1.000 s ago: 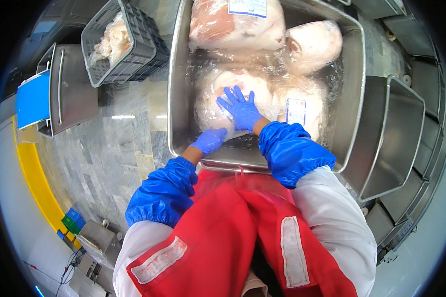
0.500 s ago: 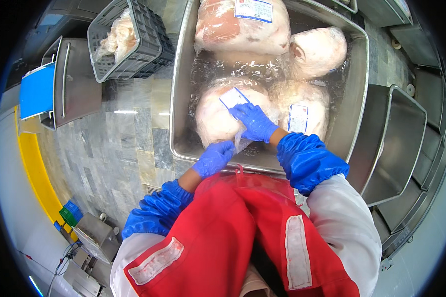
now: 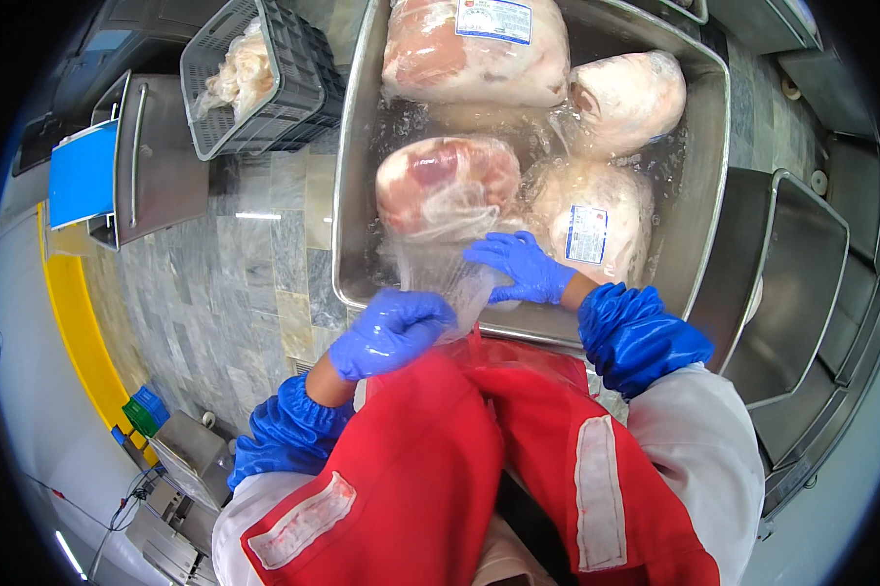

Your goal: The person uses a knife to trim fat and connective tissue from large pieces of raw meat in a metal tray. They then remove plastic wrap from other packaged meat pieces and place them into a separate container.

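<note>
My gloved left hand [image 3: 393,330] is closed at the tub's near rim, gripping the gathered end of a clear plastic bag [image 3: 451,262]. From there the wet film stretches to a bare-looking piece of meat [image 3: 448,184], part of which it still covers. Beside the film lies my gloved right hand [image 3: 524,266], its fingers stretched out and touching the bag's edge. To its right sits a wrapped piece of meat [image 3: 611,195] with a white label [image 3: 586,234].
The steel tub [image 3: 350,195] holds shallow water, a large labelled meat piece [image 3: 474,59] and a smaller one [image 3: 627,103]. A grey crate [image 3: 308,98] with crumpled plastic stands at the far left. Steel carts [image 3: 796,283] flank the tub on the right.
The bag has been drawn toward me, partly off the meat, exposing its reddish surface. The label that lay on it is out of sight. My left hand has moved nearer; the right slid slightly right.
</note>
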Demonstrator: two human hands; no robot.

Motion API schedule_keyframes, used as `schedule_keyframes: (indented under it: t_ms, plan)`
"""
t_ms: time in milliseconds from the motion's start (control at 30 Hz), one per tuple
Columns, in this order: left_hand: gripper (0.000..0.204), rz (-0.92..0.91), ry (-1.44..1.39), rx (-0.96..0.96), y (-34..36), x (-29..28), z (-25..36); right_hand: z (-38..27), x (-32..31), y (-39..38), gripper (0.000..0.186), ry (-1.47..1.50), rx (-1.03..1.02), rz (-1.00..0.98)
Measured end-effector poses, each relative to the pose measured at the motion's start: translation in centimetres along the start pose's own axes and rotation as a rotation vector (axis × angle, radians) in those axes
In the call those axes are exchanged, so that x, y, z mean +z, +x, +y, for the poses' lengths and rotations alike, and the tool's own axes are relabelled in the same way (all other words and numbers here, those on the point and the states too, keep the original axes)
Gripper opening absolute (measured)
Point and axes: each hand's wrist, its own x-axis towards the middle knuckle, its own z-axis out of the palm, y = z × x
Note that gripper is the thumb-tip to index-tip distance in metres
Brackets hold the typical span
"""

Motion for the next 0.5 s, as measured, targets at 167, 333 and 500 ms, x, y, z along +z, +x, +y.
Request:
schedule_keyframes:
  t_ms: [167, 333, 500]
  plan:
    - [0.015, 0.214, -0.017, -0.016, -0.2, -1.2, -1.1, 3.4, 6.6, 0.5, 0.035, 0.005, 0.216, 0.036]
    - [0.074, 0.3, 0.653, -0.045, 1.8, -0.3, -6.3, 1.1, 5.6, 3.6, 0.018, 0.361, 0.451, 0.311]
    - [0.075, 0.255, 1.092, 0.057, 4.9, 3.1, -9.8, -6.0, 1.5, 1.9, 0.021, 0.421, 0.06, 0.211]
